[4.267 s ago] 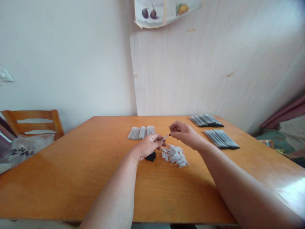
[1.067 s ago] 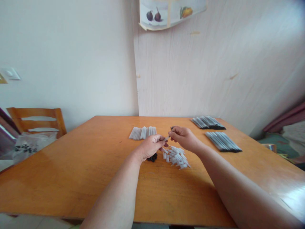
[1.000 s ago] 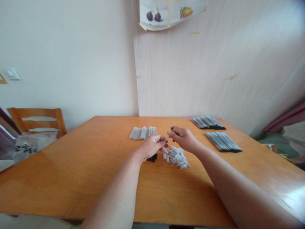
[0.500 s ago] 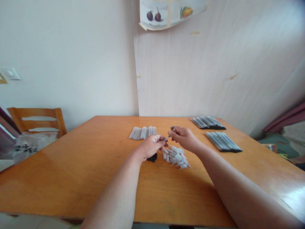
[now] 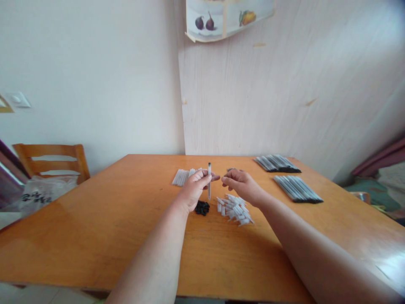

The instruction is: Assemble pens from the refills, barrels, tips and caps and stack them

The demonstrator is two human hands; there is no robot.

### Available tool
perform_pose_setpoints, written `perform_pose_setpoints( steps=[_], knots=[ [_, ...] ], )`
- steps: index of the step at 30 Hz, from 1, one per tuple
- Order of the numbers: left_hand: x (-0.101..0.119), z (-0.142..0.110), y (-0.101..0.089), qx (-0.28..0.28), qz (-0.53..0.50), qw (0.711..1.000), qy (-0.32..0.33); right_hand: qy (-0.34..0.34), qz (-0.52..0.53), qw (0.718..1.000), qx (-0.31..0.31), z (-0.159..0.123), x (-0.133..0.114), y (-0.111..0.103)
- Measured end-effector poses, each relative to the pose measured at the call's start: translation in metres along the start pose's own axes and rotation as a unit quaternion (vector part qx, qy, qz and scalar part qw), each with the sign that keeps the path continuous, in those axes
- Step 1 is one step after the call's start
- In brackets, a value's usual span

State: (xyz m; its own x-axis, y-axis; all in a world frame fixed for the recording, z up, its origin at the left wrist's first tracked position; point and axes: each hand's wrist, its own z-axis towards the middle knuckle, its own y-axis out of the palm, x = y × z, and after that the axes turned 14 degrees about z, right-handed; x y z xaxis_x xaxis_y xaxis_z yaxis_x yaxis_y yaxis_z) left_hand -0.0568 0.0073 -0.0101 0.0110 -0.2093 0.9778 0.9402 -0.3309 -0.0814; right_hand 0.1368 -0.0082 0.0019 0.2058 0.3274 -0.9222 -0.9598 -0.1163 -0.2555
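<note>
My left hand [image 5: 193,188] pinches a slim white pen-like tube [image 5: 209,181] and holds it upright above the orange table [image 5: 95,219]. My right hand [image 5: 239,184] hovers just right of it, fingers curled; whether it holds anything is not visible. Below the hands lie a small heap of black bits [image 5: 202,207] and a pile of short white pieces [image 5: 234,208]. A row of white tubes [image 5: 182,177] lies behind my left hand.
Two bundles of grey sticks with dark ends lie at the far right of the table, one nearer [image 5: 297,188] and one farther back [image 5: 277,163]. A wooden chair [image 5: 50,162] and a plastic bag [image 5: 38,195] stand at the left. Walls close the far side.
My left hand has turned the tube from lying across toward the right hand to standing upright. The right hand has drawn slightly away from the tube's end.
</note>
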Motion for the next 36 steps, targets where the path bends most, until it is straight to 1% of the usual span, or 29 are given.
perform_pose_setpoints(
  steps=[2,5,8,10,12,16,19,22,26,28,31,33,36],
  knots=[
    [-0.001,0.001,-0.001,0.013,-0.041,0.999,0.005,-0.007,-0.019,1.0,-0.015,-0.003,-0.001,0.01],
    [-0.002,0.0,0.001,0.01,-0.084,0.996,0.002,-0.021,-0.03,0.999,-0.039,-0.006,-0.003,0.026],
    [0.001,-0.001,0.002,0.01,-0.1,0.995,-0.008,-0.029,-0.046,0.997,-0.048,-0.007,-0.002,0.034],
    [0.004,0.0,0.002,0.033,-0.112,0.993,-0.015,-0.037,-0.07,0.996,-0.039,-0.007,0.002,0.034],
    [0.008,0.0,0.0,0.069,-0.132,0.989,-0.016,-0.041,-0.102,0.993,-0.032,-0.006,0.007,0.032],
    [0.01,0.003,-0.005,0.13,-0.161,0.978,-0.018,-0.036,-0.134,0.989,-0.044,-0.006,0.012,0.031],
    [0.009,0.004,-0.007,0.142,-0.182,0.973,-0.024,-0.032,-0.103,0.993,-0.037,-0.007,0.01,0.033],
    [0.007,0.005,-0.01,0.128,-0.209,0.969,-0.021,-0.015,-0.027,0.999,-0.029,-0.007,0.005,0.033],
    [0.007,0.005,-0.015,0.1,-0.238,0.966,-0.021,0.018,0.106,0.992,-0.068,-0.008,-0.001,0.031],
    [0.006,0.006,-0.016,0.098,-0.244,0.965,-0.026,0.031,0.149,0.984,-0.089,-0.009,-0.003,0.031],
    [0.005,0.007,-0.017,0.123,-0.24,0.963,-0.028,0.043,0.166,0.982,-0.084,-0.008,-0.003,0.033],
    [0.004,0.007,-0.017,0.138,-0.236,0.962,-0.028,0.041,0.16,0.985,-0.056,-0.007,-0.002,0.035],
    [0.004,0.007,-0.018,0.134,-0.236,0.962,-0.03,0.029,0.13,0.991,-0.019,-0.005,0.001,0.037]
  ],
)
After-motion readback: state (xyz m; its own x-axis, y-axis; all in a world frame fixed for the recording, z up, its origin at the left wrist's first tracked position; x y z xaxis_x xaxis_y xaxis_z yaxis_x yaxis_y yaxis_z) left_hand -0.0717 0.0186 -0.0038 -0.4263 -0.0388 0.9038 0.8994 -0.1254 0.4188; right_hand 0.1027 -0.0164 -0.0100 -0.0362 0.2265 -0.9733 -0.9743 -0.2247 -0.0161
